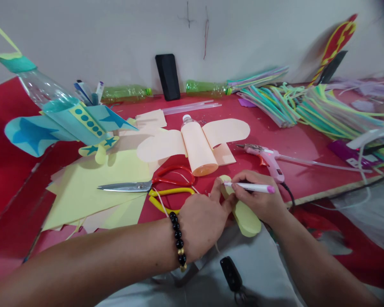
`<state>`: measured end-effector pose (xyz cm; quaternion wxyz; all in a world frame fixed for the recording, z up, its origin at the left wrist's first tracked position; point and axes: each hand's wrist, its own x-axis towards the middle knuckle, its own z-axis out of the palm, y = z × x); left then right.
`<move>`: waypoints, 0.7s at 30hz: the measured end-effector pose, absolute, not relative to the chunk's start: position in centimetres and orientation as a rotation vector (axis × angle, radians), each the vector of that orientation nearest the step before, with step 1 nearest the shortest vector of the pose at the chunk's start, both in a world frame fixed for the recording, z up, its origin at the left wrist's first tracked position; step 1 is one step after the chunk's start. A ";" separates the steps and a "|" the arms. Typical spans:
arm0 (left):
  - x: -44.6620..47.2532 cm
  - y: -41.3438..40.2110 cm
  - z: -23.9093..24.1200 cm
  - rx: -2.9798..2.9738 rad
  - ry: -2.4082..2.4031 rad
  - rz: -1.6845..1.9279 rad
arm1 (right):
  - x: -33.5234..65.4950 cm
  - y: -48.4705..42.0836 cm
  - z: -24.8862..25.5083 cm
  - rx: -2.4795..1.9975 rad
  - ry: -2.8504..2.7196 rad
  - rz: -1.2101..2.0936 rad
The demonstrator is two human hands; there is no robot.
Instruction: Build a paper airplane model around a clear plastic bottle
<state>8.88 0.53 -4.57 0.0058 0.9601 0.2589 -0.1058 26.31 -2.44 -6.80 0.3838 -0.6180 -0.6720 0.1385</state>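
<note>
My left hand [205, 221], with a black bead bracelet on the wrist, presses fingers down on a rounded yellow-green paper piece [247, 216] at the table's front edge. My right hand [259, 200] grips a white pen with a pink cap [252, 187], tip pointing left onto that paper piece. Just beyond lies a bottle wrapped in peach paper with two peach wings [198, 147].
Red-handled scissors [141, 184] and yellow-handled scissors [171, 198] lie on yellow sheets [83, 192] at left. A pink glue gun [270, 161] sits right of the bottle. A blue paper-winged bottle plane [64, 121] stands at left. Coloured straws [307, 106] pile at right. A car key [232, 275] rests on my lap.
</note>
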 end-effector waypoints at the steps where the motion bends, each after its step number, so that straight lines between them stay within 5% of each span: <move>1: 8.9 0.5 -4.7 3.002 0.813 -0.334 | 26.3 -2.4 -6.8 -1.582 -1.702 0.346; 21: 8.8 0.5 -4.7 3.017 0.798 -0.326 | 26.4 -2.6 -6.8 -1.563 -1.728 0.403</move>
